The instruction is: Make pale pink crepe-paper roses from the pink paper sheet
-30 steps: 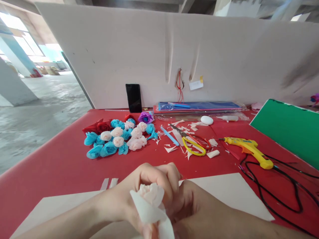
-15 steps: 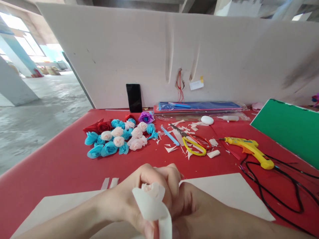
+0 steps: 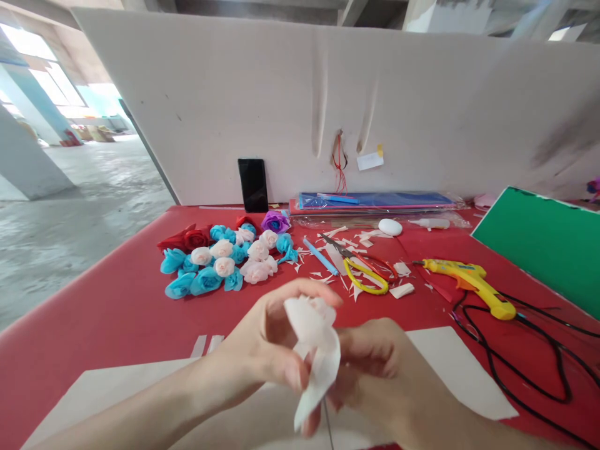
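A whitish paper flower (image 3: 315,337) with a curled strip hanging from it is held upright over the table's near side. My left hand (image 3: 262,340) curls round its left side, the thumb against the strip and the index finger arched behind the petals. From the right, my right hand (image 3: 379,369) grips the flower low down, its fingertips partly hidden behind the paper. Below both hands lie white paper sheets (image 3: 450,369). Two short pale strips (image 3: 199,345) rest beyond my left forearm.
Blue, pink and red paper flowers (image 3: 222,250) cluster at the left. Yellow-and-red scissors (image 3: 365,275) lie among paper scraps, beside a blue stick (image 3: 320,256). A yellow glue gun (image 3: 464,278) with black cable (image 3: 492,362) is at right. A phone (image 3: 253,184) leans on the white board (image 3: 210,112).
Both hands have risen and drawn slightly apart, and the flower has moved up and right with them. My left fingers have loosened from their tight wrap, and the strip has turned.
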### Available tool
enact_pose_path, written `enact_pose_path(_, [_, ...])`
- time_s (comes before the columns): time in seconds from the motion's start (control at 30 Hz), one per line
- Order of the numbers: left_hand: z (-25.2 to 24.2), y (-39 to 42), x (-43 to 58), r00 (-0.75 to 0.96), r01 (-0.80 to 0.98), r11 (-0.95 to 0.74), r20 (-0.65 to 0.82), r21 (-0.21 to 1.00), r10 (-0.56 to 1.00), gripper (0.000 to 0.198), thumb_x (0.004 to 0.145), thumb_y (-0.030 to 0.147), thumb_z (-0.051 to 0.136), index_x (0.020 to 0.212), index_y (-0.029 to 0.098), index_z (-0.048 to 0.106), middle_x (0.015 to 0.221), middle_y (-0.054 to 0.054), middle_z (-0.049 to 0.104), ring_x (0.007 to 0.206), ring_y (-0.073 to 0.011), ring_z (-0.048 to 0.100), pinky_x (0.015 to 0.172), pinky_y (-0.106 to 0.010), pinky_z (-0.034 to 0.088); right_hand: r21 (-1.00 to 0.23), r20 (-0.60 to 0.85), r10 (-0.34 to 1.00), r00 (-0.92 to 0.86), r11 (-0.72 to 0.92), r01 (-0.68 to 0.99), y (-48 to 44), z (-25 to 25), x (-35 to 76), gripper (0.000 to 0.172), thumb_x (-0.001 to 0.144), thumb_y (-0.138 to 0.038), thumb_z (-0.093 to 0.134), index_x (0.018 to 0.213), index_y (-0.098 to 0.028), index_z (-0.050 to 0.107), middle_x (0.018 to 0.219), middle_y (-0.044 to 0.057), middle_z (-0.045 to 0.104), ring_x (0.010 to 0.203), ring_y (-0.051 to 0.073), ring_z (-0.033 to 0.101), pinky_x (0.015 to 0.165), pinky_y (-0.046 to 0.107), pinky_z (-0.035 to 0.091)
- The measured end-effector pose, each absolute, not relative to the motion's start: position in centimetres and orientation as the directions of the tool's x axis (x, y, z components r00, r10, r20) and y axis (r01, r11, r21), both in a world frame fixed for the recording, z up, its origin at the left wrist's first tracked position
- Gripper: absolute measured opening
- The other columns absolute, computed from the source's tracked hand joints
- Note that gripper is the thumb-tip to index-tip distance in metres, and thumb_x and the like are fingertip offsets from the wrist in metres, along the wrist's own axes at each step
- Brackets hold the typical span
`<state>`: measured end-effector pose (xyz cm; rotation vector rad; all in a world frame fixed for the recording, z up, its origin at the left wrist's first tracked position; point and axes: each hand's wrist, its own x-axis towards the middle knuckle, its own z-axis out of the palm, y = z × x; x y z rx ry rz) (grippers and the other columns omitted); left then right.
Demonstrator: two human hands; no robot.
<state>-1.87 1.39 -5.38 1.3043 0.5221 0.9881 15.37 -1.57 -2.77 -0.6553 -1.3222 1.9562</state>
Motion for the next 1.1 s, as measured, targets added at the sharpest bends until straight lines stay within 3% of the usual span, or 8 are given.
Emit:
enact_pose_path(0.1, [-4.3, 0.9, -1.4, 0.432, -0.342, -0.095, 0.246, 0.935, 0.868, 0.04, 0.077, 0.06, 0.082, 0.091, 0.027, 0.065, 0.071, 0.007, 0.059, 0.051, -0.0085, 0.053, 0.048, -0.018, 0.046, -0.982, 0.025, 0.912, -0.409, -0.054, -0.181, -1.4, -2.1, 15.6, 0.022, 0.088, -0.032, 0.074, 0.07, -0.023, 0.082, 0.066, -0.002, 0.07, 0.062, 0.009, 0.053, 0.071, 0.022, 0.047])
enact_pose_path(0.17, [-3.9, 0.4, -1.3, 0.362, -0.307, -0.157, 0.268, 0.939, 0.893, 0.031, 0.078, 0.047, 0.086, 0.087, 0.026, 0.066, 0.077, 0.006, 0.062, 0.063, -0.0099, 0.059, 0.056, -0.016, 0.05, -0.99, 0.048, 0.948, -0.315, 0.002, -0.143, -1.4, -1.9, 15.7, 0.02, 0.086, -0.028, 0.073, 0.068, -0.024, 0.081, 0.065, -0.003, 0.072, 0.062, 0.01, 0.057, 0.071, 0.023, 0.049])
enact_pose_path(0.23, [-3.7, -0.1, -1.2, 0.293, -0.251, -0.222, 0.292, 0.942, 0.911, 0.021, 0.08, 0.037, 0.087, 0.084, 0.025, 0.069, 0.08, 0.005, 0.064, 0.072, -0.011, 0.06, 0.064, -0.016, 0.051, -0.992, 0.064, 0.959, -0.276, 0.031, -0.123, -1.4, -1.9, 15.6, 0.018, 0.085, -0.027, 0.075, 0.068, -0.025, 0.081, 0.065, -0.003, 0.073, 0.063, 0.011, 0.059, 0.069, 0.023, 0.049])
enact_pose_path(0.33, [-3.4, -0.6, -1.3, 0.244, -0.179, -0.302, 0.34, 0.936, 0.908, 0.01, 0.088, 0.031, 0.079, 0.082, 0.026, 0.072, 0.076, 0.005, 0.065, 0.067, -0.0107, 0.058, 0.062, -0.016, 0.05, -0.991, 0.078, 0.963, -0.256, 0.046, -0.128, -1.4, -2.0, 15.4, 0.015, 0.084, -0.026, 0.077, 0.07, -0.026, 0.082, 0.064, -0.004, 0.072, 0.061, 0.01, 0.058, 0.065, 0.022, 0.048])
enact_pose_path(0.53, [-3.3, -0.9, -1.3, 0.214, -0.135, -0.351, 0.373, 0.927, 0.903, 0.015, 0.095, 0.027, 0.069, 0.081, 0.029, 0.071, 0.074, 0.006, 0.069, 0.072, -0.0126, 0.065, 0.069, -0.018, 0.055, -0.989, 0.019, 0.97, -0.241, -0.017, -0.147, -1.4, -1.7, 15.3, 0.019, 0.08, -0.024, 0.079, 0.061, -0.026, 0.079, 0.06, -0.005, 0.07, 0.061, 0.009, 0.057, 0.064, 0.019, 0.047])
enact_pose_path(0.73, [-3.2, -0.7, -0.9, 0.204, -0.203, -0.31, 0.35, 0.929, 0.914, 0.017, 0.096, 0.034, 0.069, 0.08, 0.027, 0.069, 0.076, 0.005, 0.066, 0.067, -0.0117, 0.067, 0.064, -0.019, 0.058, -0.993, -0.016, 0.974, -0.224, -0.042, -0.114, -1.4, -1.7, 15.1, 0.017, 0.085, -0.032, 0.074, 0.075, -0.024, 0.085, 0.066, 0.0, 0.075, 0.061, 0.01, 0.059, 0.065, 0.022, 0.05])
enact_pose_path(1.1, [-2.6, -0.9, -0.2, 0.166, -0.259, -0.267, 0.315, 0.928, 0.934, 0.018, 0.09, 0.037, 0.074, 0.075, 0.029, 0.069, 0.067, 0.007, 0.062, 0.059, -0.0103, 0.064, 0.053, -0.016, 0.052, -0.983, 0.004, 0.97, -0.242, -0.04, -0.179, -1.5, -1.5, 15.0, 0.019, 0.085, -0.026, 0.07, 0.073, -0.028, 0.085, 0.06, -0.001, 0.073, 0.055, 0.008, 0.049, 0.056, 0.017, 0.043])
